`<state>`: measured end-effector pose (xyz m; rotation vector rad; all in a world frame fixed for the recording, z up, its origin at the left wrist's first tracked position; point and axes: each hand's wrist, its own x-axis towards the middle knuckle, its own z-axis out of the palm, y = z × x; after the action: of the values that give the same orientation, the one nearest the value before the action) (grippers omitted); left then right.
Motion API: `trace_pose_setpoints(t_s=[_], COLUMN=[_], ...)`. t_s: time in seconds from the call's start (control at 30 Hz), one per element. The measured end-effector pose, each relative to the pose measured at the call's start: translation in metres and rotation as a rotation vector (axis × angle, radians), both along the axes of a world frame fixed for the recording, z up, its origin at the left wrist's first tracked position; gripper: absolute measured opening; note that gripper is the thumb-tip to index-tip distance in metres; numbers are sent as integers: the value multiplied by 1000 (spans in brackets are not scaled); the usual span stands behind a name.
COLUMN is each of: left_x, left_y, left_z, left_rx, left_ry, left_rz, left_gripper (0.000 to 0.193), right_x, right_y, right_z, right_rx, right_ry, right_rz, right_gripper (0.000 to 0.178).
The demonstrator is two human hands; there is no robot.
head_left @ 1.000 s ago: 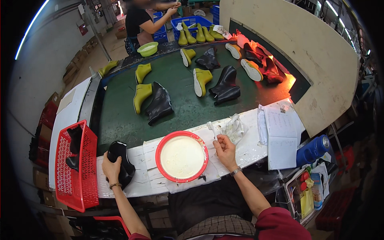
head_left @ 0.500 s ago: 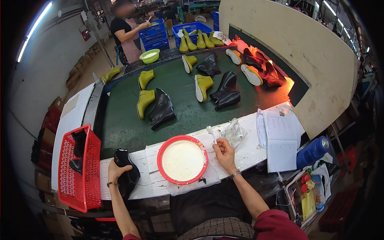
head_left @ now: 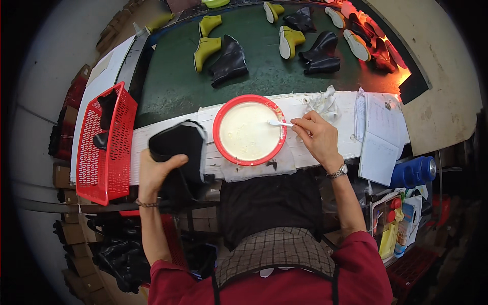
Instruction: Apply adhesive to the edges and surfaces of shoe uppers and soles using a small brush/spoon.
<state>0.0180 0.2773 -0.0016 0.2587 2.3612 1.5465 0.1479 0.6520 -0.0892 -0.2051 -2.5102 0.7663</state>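
Note:
My left hand (head_left: 155, 172) is closed on a black boot upper (head_left: 184, 145), thumb across its front, with the wide opening facing up. It is held at the near edge of the white board (head_left: 213, 175). In my right hand (head_left: 319, 138), fingers pinch the handle of a small white brush (head_left: 280, 123) that looks like a toothbrush. Its head is over the right side of a red basin (head_left: 217, 133) holding creamy white liquid (head_left: 246, 129); whether it touches the liquid I cannot tell. The basin rests on a stained cloth (head_left: 239, 173).
A red basket (head_left: 118, 168) with black pieces stands left. Across the green belt (head_left: 173, 76) lie yellow-green boots (head_left: 207, 50) and black uppers (head_left: 229, 61), near an orange-glowing opening (head_left: 401, 73). A crumpled cloth (head_left: 328, 101), notebook (head_left: 378, 152) and blue flask (head_left: 412, 173) are at right.
My view has tipped downward. The left hand has lifted and turned the boot upper so its opening shows. My right hand has brought the brush from beside the basin to over the liquid.

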Motion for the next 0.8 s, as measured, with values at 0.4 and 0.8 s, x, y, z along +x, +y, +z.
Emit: trace_pose_setpoints(t_s=[0.4,0.8], left_x=[9,13], left_y=[58,47], left_z=[-4,17], left_rx=[209,191], left_ry=[-369,-46], left_rz=[-222,-106], left_gripper=[38,30], right_x=[-17,-33], right_y=[1,-28], right_z=[31,42], right_rx=[-288,-191], right_ry=[31,129], right_rz=[171,417], right_gripper=[15,10])
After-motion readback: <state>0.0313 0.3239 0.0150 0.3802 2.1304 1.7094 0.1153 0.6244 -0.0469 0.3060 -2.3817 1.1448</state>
